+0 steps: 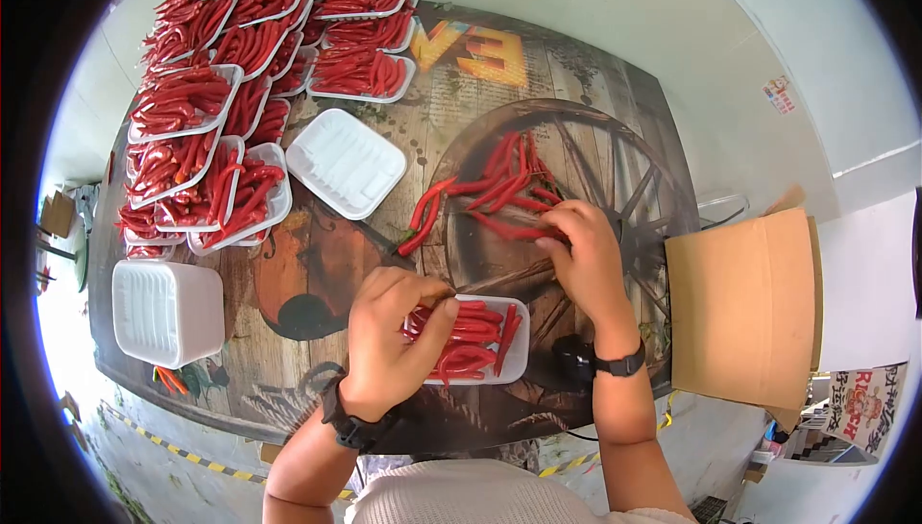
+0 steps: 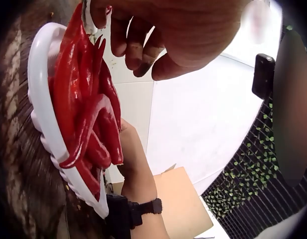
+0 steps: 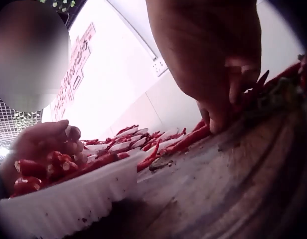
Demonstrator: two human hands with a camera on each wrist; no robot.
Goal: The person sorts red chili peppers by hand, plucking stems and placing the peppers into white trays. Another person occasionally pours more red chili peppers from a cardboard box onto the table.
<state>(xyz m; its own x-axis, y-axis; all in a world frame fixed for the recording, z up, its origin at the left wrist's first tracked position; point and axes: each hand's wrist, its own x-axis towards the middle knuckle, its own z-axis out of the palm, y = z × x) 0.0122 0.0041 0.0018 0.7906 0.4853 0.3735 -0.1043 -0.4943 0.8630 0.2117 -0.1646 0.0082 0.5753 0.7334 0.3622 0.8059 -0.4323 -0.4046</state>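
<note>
In the head view, my left hand (image 1: 399,332) is over the near white tray (image 1: 521,356) of red chilies (image 1: 471,332), fingers loosely bent, with nothing visible in them. The left wrist view shows that hand (image 2: 188,35) above the chilies (image 2: 68,94) heaped along the tray's rim (image 2: 39,74). My right hand (image 1: 588,260) pinches a red chili (image 1: 509,228) at the near side of a loose pile (image 1: 499,173). In the right wrist view, the fingertips of the right hand (image 3: 208,55) are down among chilies at the tabletop, partly hidden in shadow.
Filled chili trays (image 1: 182,106) are stacked at the back left. An empty white tray (image 1: 348,164) lies beside them, and a stack of trays (image 1: 168,313) stands at the left edge. A cardboard box (image 1: 744,308) is at the right; a black object (image 1: 573,359) sits by the right wrist.
</note>
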